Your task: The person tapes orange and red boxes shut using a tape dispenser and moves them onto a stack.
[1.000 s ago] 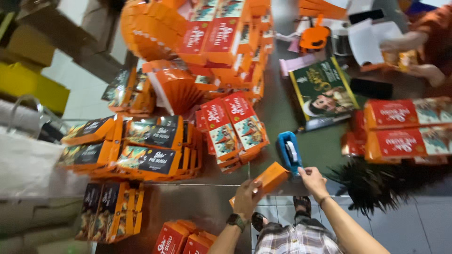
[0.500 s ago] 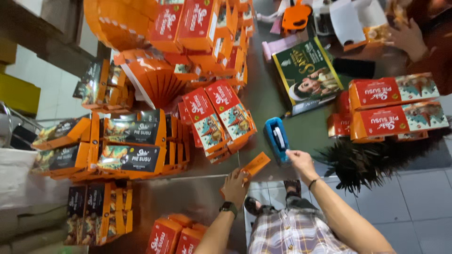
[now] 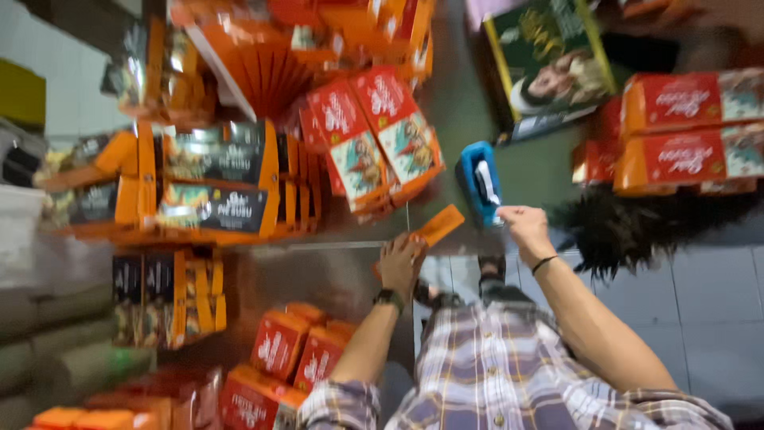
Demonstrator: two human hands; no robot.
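Note:
The picture is blurred and turned sideways. My left hand [image 3: 400,264], with a dark watch on the wrist, grips a small flat orange box [image 3: 432,228] at the edge of a grey metal table [image 3: 469,111]. My right hand [image 3: 523,227], with a dark band on the wrist, holds the handle end of a blue tape dispenser [image 3: 480,181] right next to the orange box. The two hands are close together, about a hand's width apart. My plaid shirt fills the bottom of the view.
Stacks of red and orange boxes [image 3: 374,139] and dark orange-edged boxes [image 3: 207,187] crowd the table. A green box with a portrait [image 3: 549,68] lies further off. Red boxes [image 3: 692,131] pile at right, over a dark spiky heap [image 3: 637,227]. More red boxes [image 3: 286,350] sit below.
The view has swung and closed in on my hands. The orange box and tape dispenser stay in my hands, held slightly nearer together; another person's hands at the top right have left the picture.

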